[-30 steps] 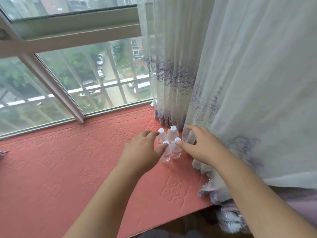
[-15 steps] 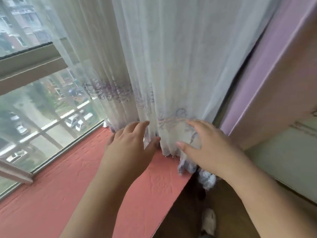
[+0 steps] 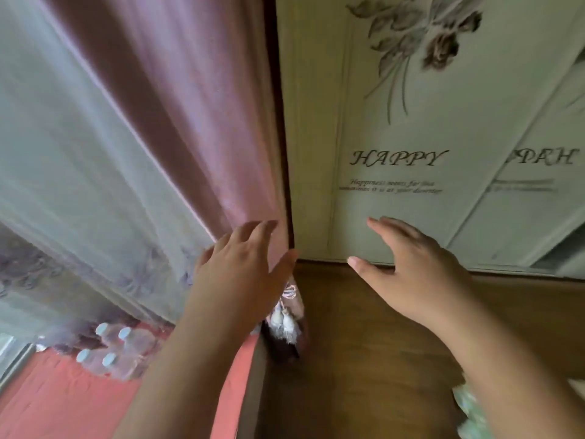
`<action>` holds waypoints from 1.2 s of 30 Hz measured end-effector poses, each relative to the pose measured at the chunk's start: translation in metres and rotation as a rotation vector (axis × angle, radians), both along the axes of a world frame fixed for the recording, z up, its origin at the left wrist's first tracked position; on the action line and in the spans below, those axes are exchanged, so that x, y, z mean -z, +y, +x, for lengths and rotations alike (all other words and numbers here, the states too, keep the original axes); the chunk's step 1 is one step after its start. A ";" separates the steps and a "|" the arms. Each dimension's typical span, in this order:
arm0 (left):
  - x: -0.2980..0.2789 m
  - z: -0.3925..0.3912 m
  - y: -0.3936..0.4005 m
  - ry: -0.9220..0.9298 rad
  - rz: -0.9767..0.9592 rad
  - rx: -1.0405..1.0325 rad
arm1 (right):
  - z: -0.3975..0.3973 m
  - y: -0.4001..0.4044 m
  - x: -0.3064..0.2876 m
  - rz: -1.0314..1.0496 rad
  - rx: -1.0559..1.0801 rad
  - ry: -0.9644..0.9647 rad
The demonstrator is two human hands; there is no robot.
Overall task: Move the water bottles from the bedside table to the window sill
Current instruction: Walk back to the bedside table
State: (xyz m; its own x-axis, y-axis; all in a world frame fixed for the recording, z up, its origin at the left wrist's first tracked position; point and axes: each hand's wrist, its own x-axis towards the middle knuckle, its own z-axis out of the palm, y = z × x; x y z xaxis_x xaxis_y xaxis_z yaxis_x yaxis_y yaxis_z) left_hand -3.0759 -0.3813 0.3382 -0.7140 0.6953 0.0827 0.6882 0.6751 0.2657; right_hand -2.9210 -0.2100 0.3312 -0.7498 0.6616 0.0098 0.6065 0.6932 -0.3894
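Both hands are hanging in the air with nothing in them. The left hand (image 3: 240,274) is spreading its fingers loosely in front of the pink curtain (image 3: 177,106), and I can't tell whether it's actually touching the fabric. The right hand (image 3: 411,270) is floating over the wood floor (image 3: 364,359), fingers straight and relaxed, pointing toward the wardrobe door (image 3: 411,137) with "HAPPY" printed on it. Four bottles (image 3: 107,353) are sitting in a tight cluster on the red sill (image 3: 63,403), down and to the left of the left hand, well apart from it, and half tucked under the sheer curtain's (image 3: 79,185) hem. They're even further from the right hand.
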 end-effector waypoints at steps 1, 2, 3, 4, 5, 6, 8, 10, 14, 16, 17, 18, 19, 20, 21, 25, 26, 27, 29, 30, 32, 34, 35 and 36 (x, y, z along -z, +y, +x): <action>-0.002 0.007 0.017 -0.003 -0.001 0.022 | 0.011 0.013 -0.002 0.007 0.029 -0.001; -0.004 0.016 0.038 -0.005 -0.002 0.045 | 0.026 0.028 -0.004 0.014 0.059 -0.004; -0.005 0.021 0.052 -0.008 -0.002 0.056 | 0.035 0.039 -0.006 0.021 0.078 -0.007; -0.007 0.027 0.064 -0.006 0.003 0.062 | 0.042 0.049 -0.007 0.024 0.093 -0.010; -0.007 0.034 0.078 -0.006 0.010 0.074 | 0.051 0.061 -0.009 0.022 0.112 -0.007; -0.008 0.041 0.091 -0.002 0.012 0.083 | 0.060 0.072 -0.010 0.017 0.130 0.001; -0.008 0.054 0.116 0.001 0.001 0.107 | 0.074 0.093 -0.010 0.019 0.160 0.003; -0.008 0.064 0.138 -0.005 -0.013 0.129 | 0.086 0.112 -0.010 0.016 0.186 -0.007; -0.004 0.079 0.179 -0.018 -0.020 0.178 | 0.110 0.142 -0.008 0.003 0.241 -0.014; -0.002 0.086 0.200 -0.026 -0.030 0.211 | 0.121 0.158 -0.006 0.002 0.271 -0.016; -0.001 0.088 0.210 -0.030 -0.034 0.229 | 0.126 0.166 -0.005 -0.009 0.288 -0.015; -0.001 0.090 0.221 -0.032 -0.039 0.250 | 0.131 0.173 -0.004 -0.023 0.308 -0.006; 0.000 0.092 0.232 -0.034 -0.046 0.272 | 0.135 0.181 -0.002 -0.035 0.328 0.006; 0.001 0.093 0.241 -0.033 -0.052 0.289 | 0.138 0.186 -0.001 -0.036 0.343 0.015; 0.002 0.094 0.253 -0.036 -0.058 0.310 | 0.141 0.193 0.000 -0.039 0.362 0.019; 0.007 0.090 0.303 -0.053 -0.078 0.409 | 0.145 0.221 0.002 -0.086 0.443 -0.047; 0.009 0.087 0.317 -0.048 -0.081 0.440 | 0.144 0.229 0.001 -0.093 0.468 -0.073; 0.010 0.083 0.332 -0.047 -0.081 0.470 | 0.142 0.238 0.001 -0.088 0.491 -0.092; 0.012 0.071 0.364 -0.056 -0.070 0.532 | 0.136 0.260 -0.001 -0.066 0.541 -0.103; 0.012 0.065 0.380 -0.059 -0.062 0.570 | 0.132 0.271 -0.002 -0.061 0.575 -0.097; 0.010 0.052 0.414 -0.045 -0.048 0.652 | 0.121 0.296 -0.003 -0.058 0.649 -0.084; 0.006 0.041 0.449 -0.034 -0.038 0.720 | 0.110 0.320 -0.005 -0.045 0.703 -0.101; 0.003 0.036 0.465 -0.033 -0.037 0.746 | 0.104 0.332 -0.006 -0.044 0.726 -0.106; 0.000 0.031 0.481 -0.032 -0.038 0.770 | 0.099 0.342 -0.008 -0.048 0.750 -0.103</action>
